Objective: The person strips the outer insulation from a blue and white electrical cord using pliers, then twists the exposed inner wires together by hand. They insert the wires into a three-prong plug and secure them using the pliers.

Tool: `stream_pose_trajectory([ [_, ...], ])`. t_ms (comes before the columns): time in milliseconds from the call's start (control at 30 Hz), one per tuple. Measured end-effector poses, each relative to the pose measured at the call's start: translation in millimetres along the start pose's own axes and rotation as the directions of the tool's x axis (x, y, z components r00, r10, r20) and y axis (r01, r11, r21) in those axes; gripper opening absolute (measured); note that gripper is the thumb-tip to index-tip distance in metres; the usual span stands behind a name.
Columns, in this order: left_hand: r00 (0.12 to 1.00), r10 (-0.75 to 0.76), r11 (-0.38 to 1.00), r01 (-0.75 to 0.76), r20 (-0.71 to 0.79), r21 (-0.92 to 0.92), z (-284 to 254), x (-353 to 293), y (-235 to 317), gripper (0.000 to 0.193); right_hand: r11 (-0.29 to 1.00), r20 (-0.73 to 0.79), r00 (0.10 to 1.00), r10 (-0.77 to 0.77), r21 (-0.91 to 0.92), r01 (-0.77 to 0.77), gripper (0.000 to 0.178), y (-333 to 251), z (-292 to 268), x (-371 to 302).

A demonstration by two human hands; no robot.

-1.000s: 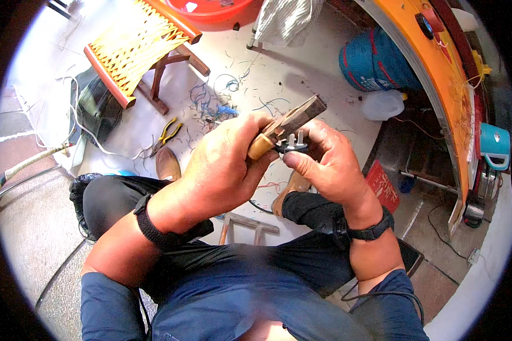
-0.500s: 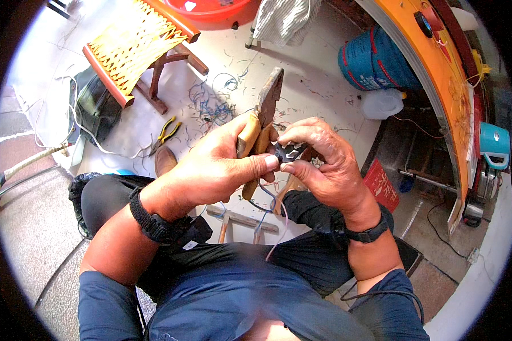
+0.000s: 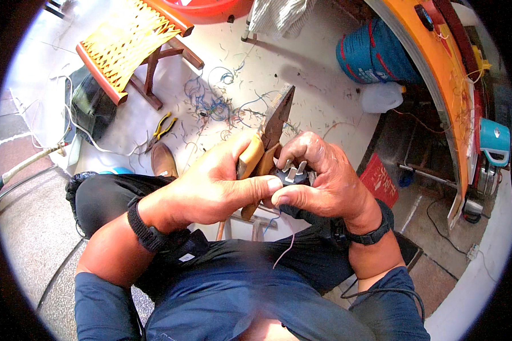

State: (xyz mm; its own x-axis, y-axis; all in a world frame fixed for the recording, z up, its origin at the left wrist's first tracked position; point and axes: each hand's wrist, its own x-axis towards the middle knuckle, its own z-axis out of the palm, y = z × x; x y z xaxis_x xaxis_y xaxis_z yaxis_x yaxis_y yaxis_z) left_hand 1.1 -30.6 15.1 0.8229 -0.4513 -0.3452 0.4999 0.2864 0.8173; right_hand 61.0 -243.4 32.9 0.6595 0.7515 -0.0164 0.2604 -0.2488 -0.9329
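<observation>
My left hand [image 3: 219, 181] is wrapped round a pair of pliers [image 3: 278, 118] with worn yellow-tan handles. Their jaws point up and away from me. Pinched in the curled fingers of my right hand [image 3: 330, 177] is a small black electrical plug [image 3: 293, 175], its metal prongs facing up. My left thumb tip reaches the plug's near left side. A pale pinkish wire [image 3: 288, 250] and a thin blue one hang below the hands toward my lap. Where the wires join the plug is hidden by my fingers.
Wire scraps [image 3: 213, 105] lie scattered over the floor ahead. Yellow-handled cutters [image 3: 164, 126] rest near my shoe [image 3: 163, 159]. A woven stool [image 3: 125, 48] stands far left, a red basin [image 3: 205, 10] behind it. At right are a blue bucket [image 3: 370, 54], a white jug [image 3: 381, 98] and an orange-edged table [image 3: 438, 74].
The plug has been turned in my right fingers, so its prongs now stand up toward me. The pliers have shifted slightly to the right and nearer, still in my left hand.
</observation>
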Motion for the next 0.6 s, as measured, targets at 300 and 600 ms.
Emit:
stream_pose_trajectory([
  [300,0.995,-0.077,0.995,0.081,0.07,-0.056,2,-6,11,0.032,0.996,0.031,0.997,0.067,0.058,-0.068,0.035,-9,-6,-6],
  [600,0.974,-0.206,0.964,0.219,0.096,-0.15,0,-5,20,0.03,0.99,-0.033,0.995,0.089,0.109,-0.085,0.032,-3,-2,-6],
])
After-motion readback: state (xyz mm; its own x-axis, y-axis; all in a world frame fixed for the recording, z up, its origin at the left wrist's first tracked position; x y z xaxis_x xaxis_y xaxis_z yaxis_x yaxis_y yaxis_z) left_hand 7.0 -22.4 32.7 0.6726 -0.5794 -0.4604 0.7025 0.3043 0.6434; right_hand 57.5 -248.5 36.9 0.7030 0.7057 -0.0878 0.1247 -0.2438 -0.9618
